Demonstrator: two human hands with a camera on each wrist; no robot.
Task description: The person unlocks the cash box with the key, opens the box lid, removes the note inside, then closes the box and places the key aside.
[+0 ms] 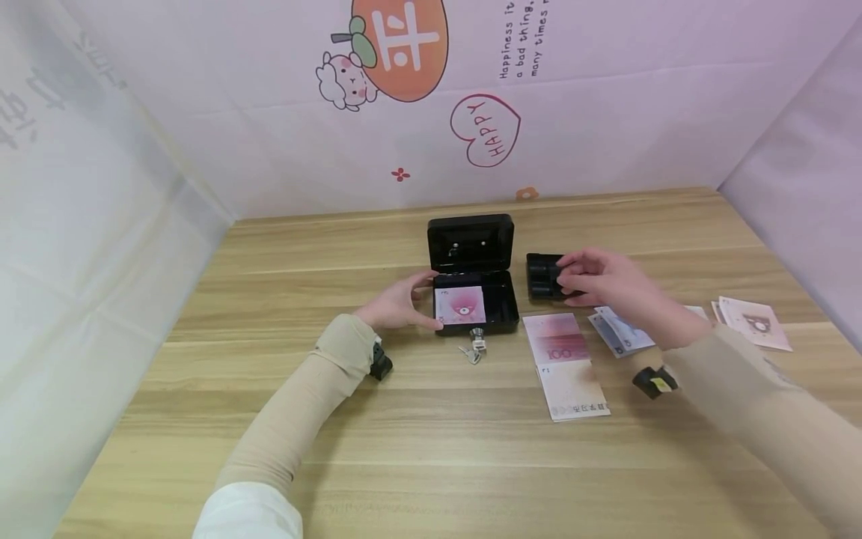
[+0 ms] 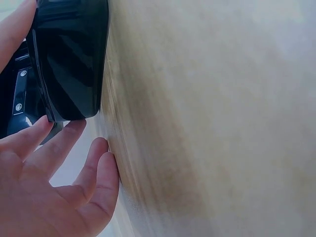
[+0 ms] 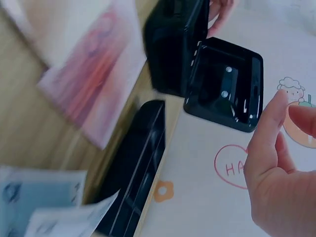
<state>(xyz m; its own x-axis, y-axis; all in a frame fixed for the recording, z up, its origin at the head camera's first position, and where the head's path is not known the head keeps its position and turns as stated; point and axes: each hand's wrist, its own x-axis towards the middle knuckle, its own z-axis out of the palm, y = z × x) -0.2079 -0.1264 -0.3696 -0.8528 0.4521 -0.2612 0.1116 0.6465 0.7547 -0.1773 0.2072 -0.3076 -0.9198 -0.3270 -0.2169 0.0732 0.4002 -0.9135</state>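
Note:
A black cash box (image 1: pixel 503 301) stands on the table with its lid (image 1: pixel 470 243) raised, and a pink banknote (image 1: pixel 461 305) lies inside on the left. My left hand (image 1: pixel 396 303) holds the box across its left end, thumb at the front corner and fingers at the back one; the left wrist view shows the fingertips (image 2: pixel 76 126) touching the box's side. Right of the box is a black compartment tray (image 1: pixel 541 277). My right hand (image 1: pixel 609 284) hovers over the tray's right part, fingers bent loosely. In the right wrist view that hand (image 3: pixel 276 182) is apart from the tray and holds nothing.
Small keys (image 1: pixel 473 355) and a metal lock cylinder (image 1: pixel 477 337) lie before the box. Pink banknotes (image 1: pixel 569 359) are to their right, then bluish ones (image 1: pixel 622 337) under the right forearm and brownish ones (image 1: pixel 757 326) farther right. A printed cloth (image 1: pixel 303 150) hangs behind the table.

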